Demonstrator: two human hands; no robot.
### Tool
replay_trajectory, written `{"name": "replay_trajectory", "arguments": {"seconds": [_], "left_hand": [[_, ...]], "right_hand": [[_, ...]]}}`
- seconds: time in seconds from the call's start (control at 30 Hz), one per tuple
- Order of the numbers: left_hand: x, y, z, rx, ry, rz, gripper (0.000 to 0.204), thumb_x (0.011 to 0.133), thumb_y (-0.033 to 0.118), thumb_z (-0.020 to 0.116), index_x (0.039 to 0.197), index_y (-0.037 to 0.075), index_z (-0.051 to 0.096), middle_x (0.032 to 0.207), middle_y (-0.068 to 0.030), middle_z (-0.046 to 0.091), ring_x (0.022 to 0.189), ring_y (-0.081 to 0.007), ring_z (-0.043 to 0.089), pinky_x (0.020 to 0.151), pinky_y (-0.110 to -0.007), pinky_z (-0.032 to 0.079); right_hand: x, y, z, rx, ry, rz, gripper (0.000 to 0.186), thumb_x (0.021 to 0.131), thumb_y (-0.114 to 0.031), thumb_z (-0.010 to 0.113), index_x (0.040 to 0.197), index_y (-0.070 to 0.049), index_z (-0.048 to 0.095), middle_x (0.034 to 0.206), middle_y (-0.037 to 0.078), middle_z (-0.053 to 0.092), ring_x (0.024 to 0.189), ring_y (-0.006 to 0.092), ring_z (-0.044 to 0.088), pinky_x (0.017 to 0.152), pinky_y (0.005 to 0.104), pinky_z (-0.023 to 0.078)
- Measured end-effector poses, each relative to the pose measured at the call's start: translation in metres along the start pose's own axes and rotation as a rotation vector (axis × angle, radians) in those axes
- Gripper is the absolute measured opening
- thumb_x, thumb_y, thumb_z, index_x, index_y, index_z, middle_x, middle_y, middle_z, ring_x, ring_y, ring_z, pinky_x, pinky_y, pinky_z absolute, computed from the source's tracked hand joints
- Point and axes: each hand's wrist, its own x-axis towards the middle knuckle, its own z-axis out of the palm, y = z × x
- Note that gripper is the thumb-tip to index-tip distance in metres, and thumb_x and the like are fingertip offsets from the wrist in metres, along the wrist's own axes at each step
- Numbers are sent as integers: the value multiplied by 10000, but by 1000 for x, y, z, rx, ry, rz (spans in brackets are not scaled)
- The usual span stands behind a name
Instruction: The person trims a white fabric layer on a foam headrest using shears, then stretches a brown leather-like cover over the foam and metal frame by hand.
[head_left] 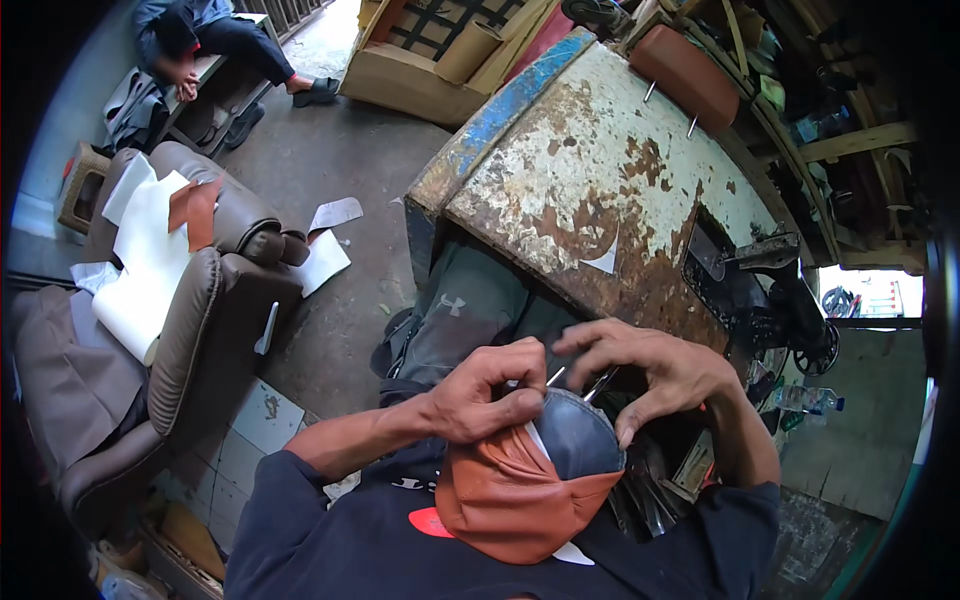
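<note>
A dark grey padded piece (580, 435) with metal rods, like a headrest, rests at my body, partly covered by a rust-orange leather cover (522, 495). The closed fingers of my left hand (490, 390) grip the top of the cover beside one rod. My right hand (640, 375) arches over the pad's right side, its fingers apart and slightly blurred, the thumb touching the pad's edge.
Before me stands a worn table (540, 180) with a black sewing machine (780, 290) and an orange headrest (680, 80). A brown armchair (185, 380) at left holds white material (150, 260). Someone (215, 55) sits at upper left; a bottle (805, 400) lies right.
</note>
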Motion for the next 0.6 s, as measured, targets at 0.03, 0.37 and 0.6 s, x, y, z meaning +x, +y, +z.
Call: {"name": "replay_trajectory", "arguments": {"seconds": [0.03, 0.37, 0.6], "left_hand": [[4, 3, 3, 0, -1, -5, 387, 1037, 356, 645, 834, 34, 581, 834, -63, 532, 810, -215, 517, 749, -363, 415], [-14, 77, -20, 576, 110, -259, 293, 996, 269, 649, 1058, -16, 683, 1055, -147, 685, 970, -311, 672, 891, -409, 520], [-16, 64, -3, 749, 175, -379, 849, 783, 502, 839, 1455, 63, 562, 1420, -242, 490, 1342, -419, 510, 1144, -477, 393]], "right_hand": [[3, 3, -2, 4, 2, -2, 763, 733, -382, 948, 1337, -54, 617, 1418, 191, 582, 1297, 332, 586, 1108, 429, 445], [-34, -26, 69, 269, 342, 378, 934, 796, -393, 916, 1512, 15, 478, 1242, 176, 666, 1066, 247, 677, 897, 368, 575], [-15, -64, 130, 484, 623, 428, 738, 936, -170, 800, 1533, 63, 433, 1134, 161, 660, 722, 119, 673, 648, 252, 549]]}}
